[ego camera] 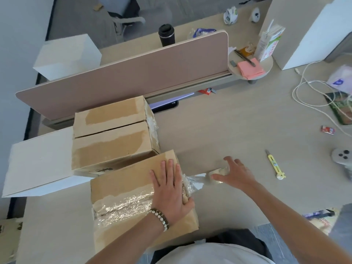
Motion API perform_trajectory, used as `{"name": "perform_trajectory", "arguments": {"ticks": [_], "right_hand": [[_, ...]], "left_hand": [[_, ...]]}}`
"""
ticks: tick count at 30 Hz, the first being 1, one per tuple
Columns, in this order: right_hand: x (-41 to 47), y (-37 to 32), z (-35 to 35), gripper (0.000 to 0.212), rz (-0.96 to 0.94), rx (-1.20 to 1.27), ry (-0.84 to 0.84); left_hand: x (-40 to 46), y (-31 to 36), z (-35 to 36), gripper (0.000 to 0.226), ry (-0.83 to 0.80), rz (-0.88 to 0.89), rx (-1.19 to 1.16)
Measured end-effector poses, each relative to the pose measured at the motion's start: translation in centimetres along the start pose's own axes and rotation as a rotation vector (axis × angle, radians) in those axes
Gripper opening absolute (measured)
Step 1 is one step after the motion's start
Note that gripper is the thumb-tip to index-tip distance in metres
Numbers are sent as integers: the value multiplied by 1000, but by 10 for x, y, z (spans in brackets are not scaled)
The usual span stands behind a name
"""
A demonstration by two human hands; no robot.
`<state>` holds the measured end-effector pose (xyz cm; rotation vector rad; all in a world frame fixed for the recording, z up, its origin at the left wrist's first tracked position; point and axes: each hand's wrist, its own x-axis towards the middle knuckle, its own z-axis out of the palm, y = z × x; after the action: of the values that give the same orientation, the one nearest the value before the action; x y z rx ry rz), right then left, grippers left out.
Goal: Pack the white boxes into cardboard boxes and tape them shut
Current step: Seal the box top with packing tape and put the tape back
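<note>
A person's left hand [169, 189] lies flat, fingers straight, on the near cardboard box [141, 202] to steady it on the surface [238, 130], while the right hand [235, 173] holds its grip curled around a clear tape roll [219, 173], drawing a strip off the box's end, apparently for sealing.

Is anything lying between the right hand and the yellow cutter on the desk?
Nothing visible. Bare desk lies between the right hand, which holds the tape roll, and the yellow cutter.
</note>
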<state>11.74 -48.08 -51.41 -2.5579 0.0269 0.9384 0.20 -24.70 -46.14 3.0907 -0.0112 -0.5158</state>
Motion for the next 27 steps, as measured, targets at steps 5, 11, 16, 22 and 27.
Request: {"name": "perform_trajectory", "arguments": {"ticks": [5,11,16,22,27], "right_hand": [[-12,-3,9,96,139,96,54],[-6,-5,22,62,231,383,72],[-7,-4,28,75,275,550,110],[-14,3,38,76,254,659,152],[-17,8,44,72,231,625,202]], "left_hand": [[0,-4,4,103,7,44,0],[2,-8,5,93,14,85,-5],[6,-13,12,97,-8,77,-33],[18,-17,-24,52,-91,168,-183],[71,2,-60,23,-149,346,-372]]}}
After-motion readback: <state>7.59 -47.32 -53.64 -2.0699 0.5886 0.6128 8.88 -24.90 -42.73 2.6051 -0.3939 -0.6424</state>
